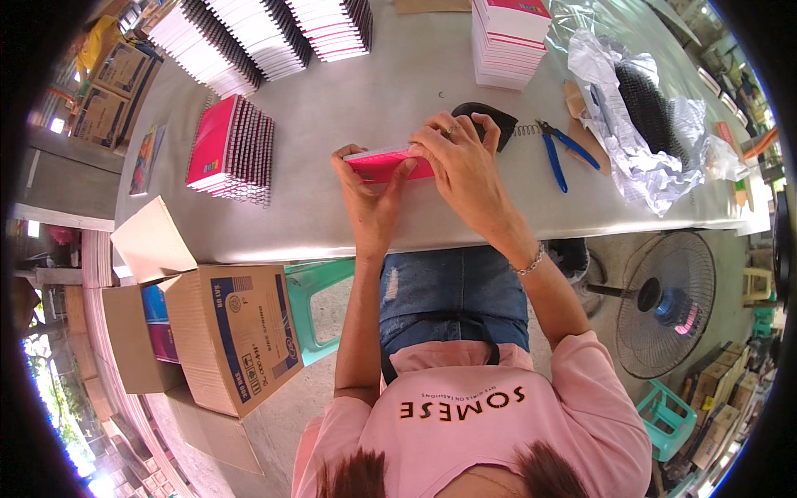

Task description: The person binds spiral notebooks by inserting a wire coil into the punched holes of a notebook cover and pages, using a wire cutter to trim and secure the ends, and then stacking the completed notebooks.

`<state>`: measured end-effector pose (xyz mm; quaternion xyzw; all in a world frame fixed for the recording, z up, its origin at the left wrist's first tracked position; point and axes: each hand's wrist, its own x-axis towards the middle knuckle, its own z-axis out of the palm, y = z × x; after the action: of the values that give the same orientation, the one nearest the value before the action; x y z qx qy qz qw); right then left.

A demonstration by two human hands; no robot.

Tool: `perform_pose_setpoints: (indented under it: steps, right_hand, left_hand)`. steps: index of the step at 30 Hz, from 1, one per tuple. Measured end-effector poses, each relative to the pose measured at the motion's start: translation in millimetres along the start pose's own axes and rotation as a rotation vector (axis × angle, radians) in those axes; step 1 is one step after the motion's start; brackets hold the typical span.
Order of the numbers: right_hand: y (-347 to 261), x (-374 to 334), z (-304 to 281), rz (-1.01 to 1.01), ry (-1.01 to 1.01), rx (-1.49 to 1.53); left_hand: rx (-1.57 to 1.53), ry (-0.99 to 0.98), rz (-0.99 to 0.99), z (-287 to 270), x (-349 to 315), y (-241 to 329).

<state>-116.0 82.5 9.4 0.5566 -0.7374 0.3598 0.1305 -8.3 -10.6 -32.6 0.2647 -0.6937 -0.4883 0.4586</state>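
Above the table's near edge, a pink notebook [388,168] with a row of holes along its edge is held between my two hands. My left hand [368,197] grips its left end, thumb on the near side. Fingers bent over the right end, my right hand [469,170] pinches the edge. Just beyond the right hand lies a black curved object [491,124], partly hidden by the fingers. A loose spiral coil [526,130] extends from beside it toward blue-handled cutters [566,156]. Whether a coil is in my right fingers is hidden.
Coil-bound pink notebooks [217,149] are stacked at the left, with more bound stacks [257,37] behind. An unbound stack [508,50] stands far right of centre. Black coils [647,104] lie in crumpled white paper [660,187]. An open carton [237,332] and a fan [664,303] flank me.
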Motion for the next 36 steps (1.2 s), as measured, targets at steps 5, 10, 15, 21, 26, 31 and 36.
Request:
perform_pose_setpoints:
  steps: [5, 10, 15, 21, 26, 31, 36]
  right_hand:
    - [-2.1, 0.3, 4.1, 0.0, 0.011, 0.031]
    - [-6.9, 2.9, -2.0, 0.024, 0.047, 0.029]
    - [-8.8, 3.4, -0.6, 0.005, 0.015, 0.0]
    - [-10.1, 7.0, -1.6, -0.007, -0.019, 0.011]
    - [-12.3, 8.7, -0.1, 0.026, -0.025, 0.029]
    - [-16.9, 10.4, 0.3, -0.019, 0.028, 0.012]
    - [-16.4, 9.9, -0.1, -0.005, -0.026, 0.001]
  left_hand:
    - [-0.071, -0.01, -0.034, -3.6, 0.0, -1.6]
    - [-0.045, 0.008, -0.022, 0.1, -1.2, 2.2]
    - [-0.047, -0.008, -0.022, -2.5, -0.8, 0.1]
    - [-0.032, -0.039, -0.027, -3.1, -0.3, 0.0]
    - [-0.071, -0.019, -0.007, -1.6, -0.3, -2.1]
    - [-0.039, -0.016, 0.025, -2.1, -0.1, -5.2]
    - [0.016, -0.008, 0.064, -3.6, -1.3, -5.2]
